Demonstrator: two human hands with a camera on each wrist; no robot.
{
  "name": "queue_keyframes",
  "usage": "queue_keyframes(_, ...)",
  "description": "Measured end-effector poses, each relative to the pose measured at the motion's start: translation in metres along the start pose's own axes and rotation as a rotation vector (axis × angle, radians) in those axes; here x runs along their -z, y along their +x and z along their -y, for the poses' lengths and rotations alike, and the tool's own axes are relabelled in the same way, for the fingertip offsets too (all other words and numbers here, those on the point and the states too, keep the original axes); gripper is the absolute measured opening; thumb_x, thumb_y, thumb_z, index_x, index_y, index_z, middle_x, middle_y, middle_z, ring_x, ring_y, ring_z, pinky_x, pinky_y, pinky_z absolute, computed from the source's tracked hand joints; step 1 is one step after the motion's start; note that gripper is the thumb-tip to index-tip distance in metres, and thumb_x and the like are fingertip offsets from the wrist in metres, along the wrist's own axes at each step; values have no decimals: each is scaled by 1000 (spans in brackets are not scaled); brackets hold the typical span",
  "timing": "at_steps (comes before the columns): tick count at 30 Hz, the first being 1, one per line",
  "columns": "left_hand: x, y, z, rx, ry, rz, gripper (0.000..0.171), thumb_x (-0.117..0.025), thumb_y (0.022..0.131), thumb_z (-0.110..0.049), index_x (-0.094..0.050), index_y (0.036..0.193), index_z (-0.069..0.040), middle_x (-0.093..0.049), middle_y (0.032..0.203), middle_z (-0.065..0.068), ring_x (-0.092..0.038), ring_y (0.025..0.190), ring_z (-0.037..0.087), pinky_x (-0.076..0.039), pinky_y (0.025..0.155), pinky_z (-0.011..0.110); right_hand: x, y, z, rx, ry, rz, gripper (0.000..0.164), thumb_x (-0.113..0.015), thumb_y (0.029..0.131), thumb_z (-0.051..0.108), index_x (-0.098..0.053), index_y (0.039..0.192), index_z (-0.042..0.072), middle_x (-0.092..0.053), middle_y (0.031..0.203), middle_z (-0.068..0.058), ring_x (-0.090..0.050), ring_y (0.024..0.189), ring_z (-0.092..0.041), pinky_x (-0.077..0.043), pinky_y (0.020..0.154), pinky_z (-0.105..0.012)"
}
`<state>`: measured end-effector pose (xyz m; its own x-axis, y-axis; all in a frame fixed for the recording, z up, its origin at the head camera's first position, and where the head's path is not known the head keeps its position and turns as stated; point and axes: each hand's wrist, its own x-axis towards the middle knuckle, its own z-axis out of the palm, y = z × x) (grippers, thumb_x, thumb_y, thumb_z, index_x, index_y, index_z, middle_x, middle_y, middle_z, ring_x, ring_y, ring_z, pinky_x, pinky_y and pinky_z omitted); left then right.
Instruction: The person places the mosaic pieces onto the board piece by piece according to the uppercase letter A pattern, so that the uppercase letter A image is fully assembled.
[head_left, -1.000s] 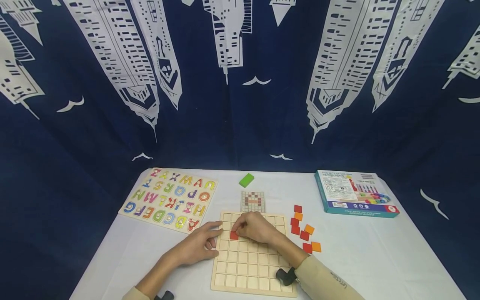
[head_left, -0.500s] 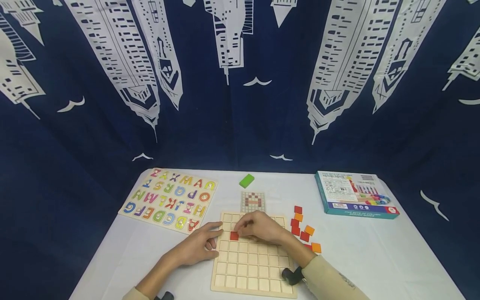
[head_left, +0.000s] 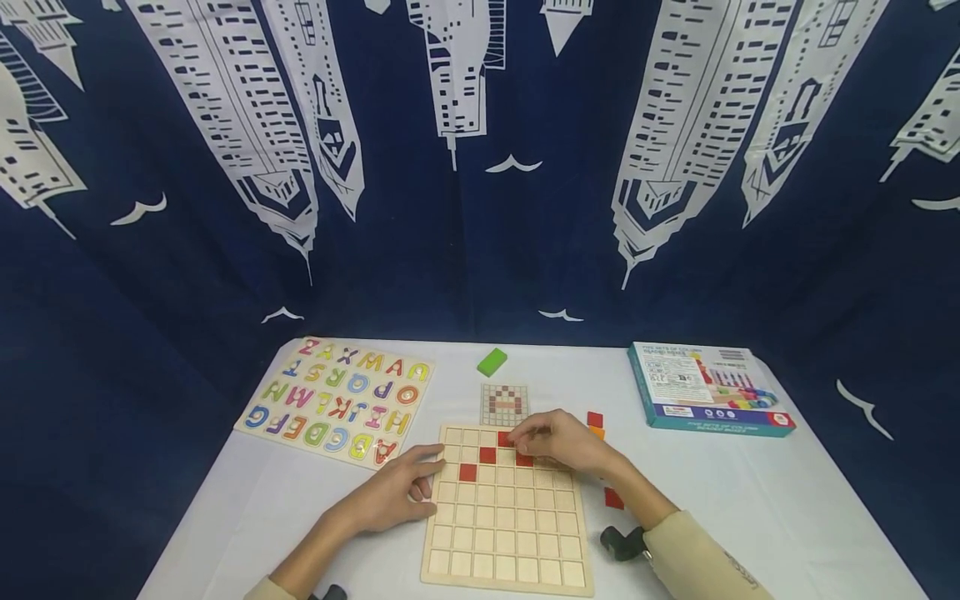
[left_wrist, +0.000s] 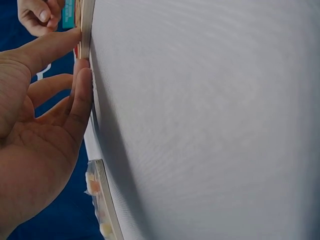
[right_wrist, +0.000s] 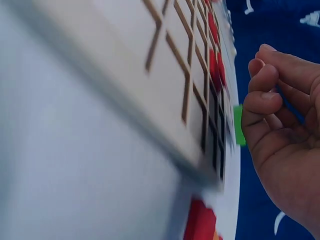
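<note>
Four red tiles [head_left: 468,473] sit in squares of the wooden board [head_left: 495,542], which lies flat on the white table [head_left: 750,517]. One is in the far row, two in the next row toward the near side, with a vacant square between them, and one in the third row, further left.

The right hand [head_left: 566,442] is over the far right part of the board, its fingers bent and their tips close together beside the far-row tile. The right wrist view is blurred, so I cannot tell whether anything is pinched between them. The left hand [head_left: 401,490] rests at the board's left edge, thumb and fingers well apart, with tips touching the rim.

Right of the board lie loose tiles: a red one [head_left: 595,418] at the far end, an orange one [head_left: 597,433] next to it, and another red one [head_left: 613,498] nearer, with the right forearm between.

Just beyond the board's far edge is a small grid card [head_left: 504,405], and further off a green block [head_left: 492,362]. A letter board [head_left: 348,379] lies far left and a flat box [head_left: 712,390] far right, before a dark blue curtain [head_left: 480,250].
</note>
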<state>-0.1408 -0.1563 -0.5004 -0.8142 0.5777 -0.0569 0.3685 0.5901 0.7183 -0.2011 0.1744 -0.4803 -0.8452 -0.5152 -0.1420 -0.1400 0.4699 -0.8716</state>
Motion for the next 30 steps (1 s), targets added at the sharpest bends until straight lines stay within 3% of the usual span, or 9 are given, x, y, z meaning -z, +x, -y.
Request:
queue_keyframes(6,0,-1,-1,1,-6,3,66,-79,84,-15,-53,142,4,-40,153,11,-60,83,1,-54,76,19,22,-12,-13,-20,-66,-48,17,-71,93,18,-77,109,17,-71,101,0,-57,94,-21,-49,79,-31)
queue_keyframes(12,0,-1,-2,3,-11,1,66,-79,84,-15,-53,141,5,-40,153,11,-60,84,1,-54,76,19,37,-26,-25,-60,-102,-50,17,-72,93,20,-77,109,18,-71,105,2,-57,98,-22,-49,85,-36)
queue_keyframes(21,0,0,0,13,-18,10,67,-79,85,-15,-52,143,4,-37,157,10,-59,84,0,-54,76,19,53,-45,-42,-66,-202,-30,16,-73,91,20,-76,107,20,-70,100,4,-55,91,-20,-46,74,-25)
queue_keyframes(27,0,0,1,8,-3,7,67,-79,85,-16,-52,143,4,-37,157,11,-59,83,-2,-54,76,19,65,-52,-47,-68,-238,-29,17,-72,91,15,-76,106,19,-70,98,4,-54,88,-21,-44,69,-25)
queue_keyframes(30,0,0,0,7,-2,7,66,-78,85,-16,-52,143,4,-37,157,11,-60,83,-2,-53,76,19,68,-54,-49,-73,-258,-30,17,-72,90,14,-76,106,21,-69,102,4,-53,94,-21,-44,73,-27)
